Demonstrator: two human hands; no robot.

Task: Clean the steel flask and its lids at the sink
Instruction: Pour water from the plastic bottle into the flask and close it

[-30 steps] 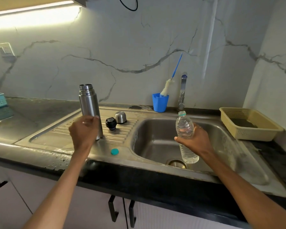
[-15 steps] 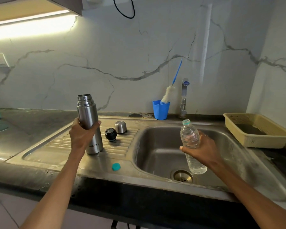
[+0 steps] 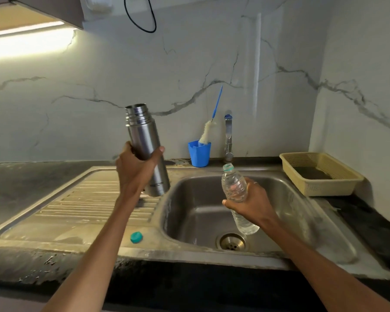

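Note:
My left hand grips the open steel flask around its middle and holds it in the air, tilted slightly, over the right end of the drainboard. My right hand holds an uncapped clear plastic water bottle above the sink basin. The bottle's teal cap lies on the front of the drainboard. The flask's lids are hidden behind my left hand and the flask.
A blue cup with a bottle brush stands at the back beside the tap. A beige basket sits on the counter to the right. The drain shows in the basin.
My left hand has lifted the flask off the drainboard and carried it up and to the right, toward the basin. The bottle in my right hand has stayed over the sink.

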